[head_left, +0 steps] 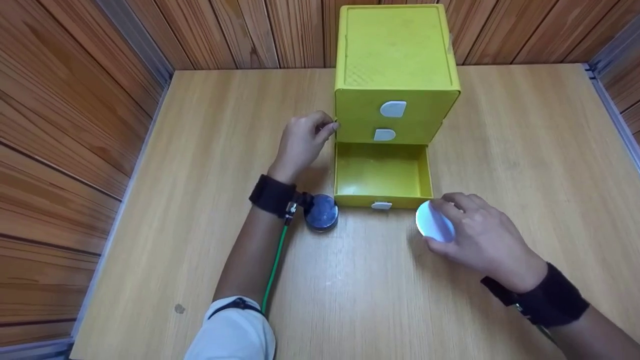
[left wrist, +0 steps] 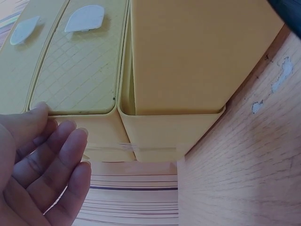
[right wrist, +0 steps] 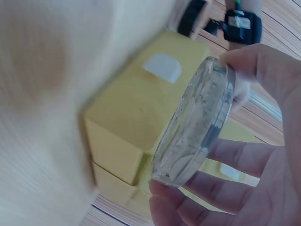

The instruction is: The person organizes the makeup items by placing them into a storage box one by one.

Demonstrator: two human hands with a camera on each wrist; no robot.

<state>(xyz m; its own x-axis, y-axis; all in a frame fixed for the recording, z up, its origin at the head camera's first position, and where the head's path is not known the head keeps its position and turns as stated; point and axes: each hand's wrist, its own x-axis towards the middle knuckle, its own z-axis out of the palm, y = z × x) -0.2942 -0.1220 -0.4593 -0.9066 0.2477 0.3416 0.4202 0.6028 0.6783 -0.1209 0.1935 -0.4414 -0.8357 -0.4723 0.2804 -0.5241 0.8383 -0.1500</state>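
My right hand (head_left: 480,235) holds a clear round disc (right wrist: 193,125), like a shallow glass dish, by its rim between thumb and fingers. In the head view, the disc's face shines white beside the front right corner of the pulled-out bottom drawer (head_left: 382,172). My left hand (head_left: 302,142) is at the left edge of the yellow drawer cabinet (head_left: 397,50). In the left wrist view, its thumb touches a drawer's front edge and the other fingers are loosely bent beside the cabinet's side. The upper two drawers are closed; the bottom one has nothing inside.
A second round disc (head_left: 321,213), dark and glossy, lies on the wooden table (head_left: 225,125) by the drawer's front left corner, close to my left wrist strap (head_left: 272,196). A green cable (head_left: 275,270) runs along the left forearm. Wood-panelled walls (head_left: 60,150) stand behind and at the sides.
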